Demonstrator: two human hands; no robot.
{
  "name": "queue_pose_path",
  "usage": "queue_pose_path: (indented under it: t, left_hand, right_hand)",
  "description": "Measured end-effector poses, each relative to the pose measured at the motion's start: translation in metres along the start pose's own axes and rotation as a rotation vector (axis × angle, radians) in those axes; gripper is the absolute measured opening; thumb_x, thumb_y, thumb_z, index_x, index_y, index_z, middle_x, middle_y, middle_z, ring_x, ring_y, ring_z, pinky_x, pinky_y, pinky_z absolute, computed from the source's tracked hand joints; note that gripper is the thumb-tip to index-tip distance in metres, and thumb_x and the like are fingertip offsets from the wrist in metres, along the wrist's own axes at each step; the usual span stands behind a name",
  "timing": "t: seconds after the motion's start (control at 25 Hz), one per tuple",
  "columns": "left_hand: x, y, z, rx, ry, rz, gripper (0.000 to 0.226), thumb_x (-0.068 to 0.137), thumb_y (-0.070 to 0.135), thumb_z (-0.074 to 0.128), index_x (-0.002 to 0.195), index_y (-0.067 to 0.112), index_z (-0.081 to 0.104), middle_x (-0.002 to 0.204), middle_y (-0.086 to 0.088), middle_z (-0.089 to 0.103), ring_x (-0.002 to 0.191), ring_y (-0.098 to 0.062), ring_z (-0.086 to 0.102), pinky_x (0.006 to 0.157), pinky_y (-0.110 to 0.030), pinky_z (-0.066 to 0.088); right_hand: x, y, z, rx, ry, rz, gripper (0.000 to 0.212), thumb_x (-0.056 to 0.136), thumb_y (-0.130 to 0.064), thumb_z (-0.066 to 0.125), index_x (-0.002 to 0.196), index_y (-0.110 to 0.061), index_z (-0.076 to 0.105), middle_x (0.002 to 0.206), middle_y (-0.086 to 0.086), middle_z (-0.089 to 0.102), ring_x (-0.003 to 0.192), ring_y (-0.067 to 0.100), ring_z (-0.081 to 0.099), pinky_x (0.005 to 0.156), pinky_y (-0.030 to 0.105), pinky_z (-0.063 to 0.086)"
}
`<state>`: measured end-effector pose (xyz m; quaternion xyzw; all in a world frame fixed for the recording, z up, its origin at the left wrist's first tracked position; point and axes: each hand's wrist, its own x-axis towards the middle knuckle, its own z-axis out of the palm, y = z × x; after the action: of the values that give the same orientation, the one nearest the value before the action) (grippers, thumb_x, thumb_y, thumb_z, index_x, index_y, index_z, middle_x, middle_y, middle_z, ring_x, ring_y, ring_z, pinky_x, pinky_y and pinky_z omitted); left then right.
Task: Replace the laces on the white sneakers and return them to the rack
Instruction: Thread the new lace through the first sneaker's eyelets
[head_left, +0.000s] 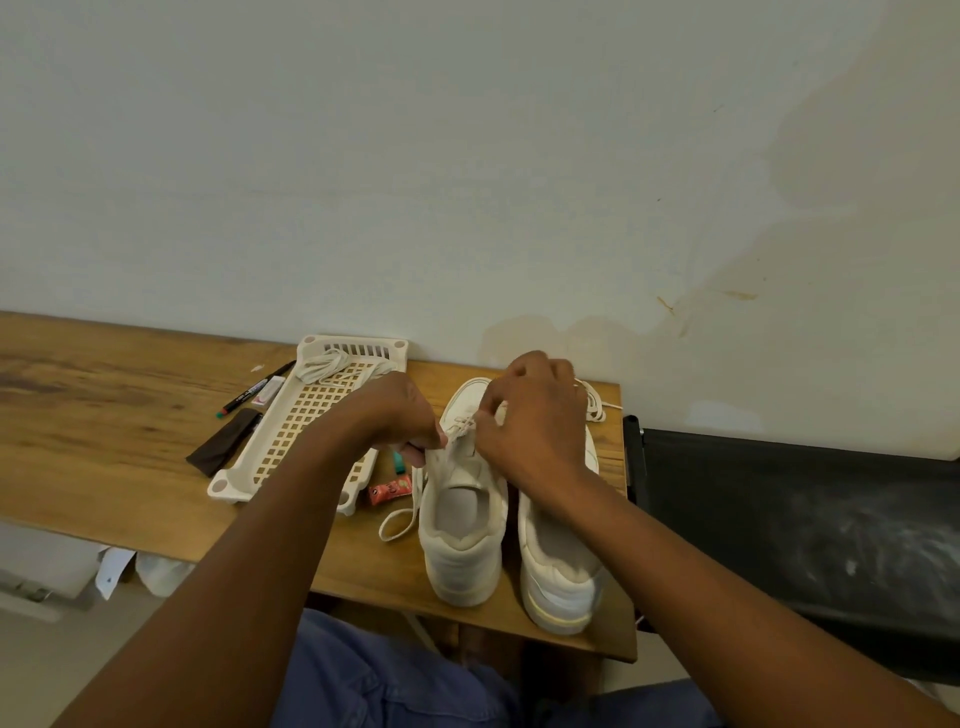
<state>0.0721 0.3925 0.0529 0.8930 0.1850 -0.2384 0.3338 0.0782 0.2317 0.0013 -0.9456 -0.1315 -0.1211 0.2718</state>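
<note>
Two white sneakers stand side by side on the wooden table, heels toward the person. Both hands work over the left sneaker: the left hand pinches the lace at that shoe's left eyelets, and the right hand pinches it from the other side, fingers curled over the tongue. One loose end of the lace trails in a loop on the table below the left hand. The right sneaker sits under the right wrist, touching its mate.

Left of the left hand lies one cream plastic rack, with one bundled spare lace at its far end. Beyond the rack are one marker pen and one dark cloth strip. Just below the left hand lie one orange sachet and one small teal item. Another lace lies past the right hand.

The table stands against a pale stained wall; a black chair is to the right.
</note>
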Motion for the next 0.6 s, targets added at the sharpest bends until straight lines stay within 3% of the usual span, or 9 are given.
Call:
queue_pose_path:
  t: [0.04, 0.16, 0.28, 0.36, 0.44, 0.52, 0.6]
  left_hand:
    - [0.0, 0.0, 0.0, 0.015, -0.002, -0.012, 0.02, 0.089, 0.009, 0.076, 0.106, -0.002, 0.075, 0.1, -0.014, 0.078, 0.093, -0.024, 0.077, 0.088, -0.033, 0.06]
    - [-0.001, 0.001, -0.001, 0.06, -0.01, -0.03, 0.021, 0.091, 0.01, 0.073, 0.109, 0.0, 0.075, 0.1, -0.014, 0.078, 0.087, -0.019, 0.075, 0.057, -0.021, 0.05]
    - [0.0, 0.001, 0.0, 0.062, -0.001, -0.03, 0.017, 0.091, 0.009, 0.073, 0.105, 0.0, 0.074, 0.092, -0.012, 0.078, 0.076, -0.017, 0.072, 0.047, -0.017, 0.046]
    - [0.003, -0.002, 0.002, 0.054, 0.03, 0.038, 0.015, 0.087, 0.01, 0.076, 0.1, 0.003, 0.075, 0.093, -0.009, 0.076, 0.08, -0.017, 0.072, 0.063, -0.023, 0.058]
    - [0.007, -0.004, 0.006, 0.08, 0.088, 0.175, 0.021, 0.082, 0.008, 0.078, 0.102, 0.014, 0.076, 0.101, -0.001, 0.072, 0.095, -0.017, 0.068, 0.081, -0.03, 0.058]
    - [0.009, -0.002, 0.013, 0.133, 0.107, 0.281, 0.033, 0.079, 0.004, 0.074, 0.106, 0.024, 0.077, 0.103, 0.006, 0.066, 0.1, -0.012, 0.063, 0.077, -0.024, 0.053]
    - [0.013, 0.002, 0.022, 0.198, 0.143, 0.346, 0.034, 0.078, 0.007, 0.073, 0.103, 0.03, 0.078, 0.104, 0.01, 0.066, 0.098, -0.009, 0.062, 0.073, -0.023, 0.051]
  right_hand:
    - [0.005, 0.003, -0.004, 0.058, 0.087, 0.069, 0.009, 0.086, -0.029, 0.068, 0.086, -0.025, 0.076, 0.112, -0.006, 0.058, 0.11, 0.018, 0.047, 0.087, 0.038, 0.044]
    - [0.017, 0.012, -0.023, 0.255, 0.349, 0.229, 0.007, 0.089, -0.027, 0.067, 0.083, -0.024, 0.07, 0.105, -0.009, 0.063, 0.105, 0.016, 0.052, 0.079, 0.034, 0.048]
    - [0.027, 0.02, -0.043, 0.495, 0.5, 0.328, 0.013, 0.092, -0.03, 0.063, 0.082, -0.022, 0.064, 0.089, -0.01, 0.066, 0.09, 0.016, 0.061, 0.065, 0.027, 0.043]
    - [0.031, 0.027, -0.051, 0.545, 0.394, 0.367, 0.021, 0.086, -0.03, 0.064, 0.072, -0.015, 0.062, 0.07, -0.003, 0.065, 0.069, 0.016, 0.062, 0.061, 0.026, 0.043]
    - [0.033, 0.035, -0.055, 0.466, 0.191, 0.282, 0.027, 0.078, -0.031, 0.062, 0.064, -0.008, 0.06, 0.064, 0.01, 0.064, 0.057, 0.019, 0.058, 0.058, 0.032, 0.043]
    - [0.033, 0.04, -0.058, 0.372, -0.058, 0.078, 0.032, 0.071, -0.033, 0.057, 0.058, -0.003, 0.055, 0.059, 0.017, 0.058, 0.05, 0.018, 0.045, 0.056, 0.035, 0.038]
    - [0.031, 0.041, -0.06, 0.309, -0.367, -0.121, 0.033, 0.07, -0.03, 0.057, 0.051, -0.003, 0.049, 0.048, 0.012, 0.048, 0.047, 0.014, 0.038, 0.055, 0.036, 0.036]
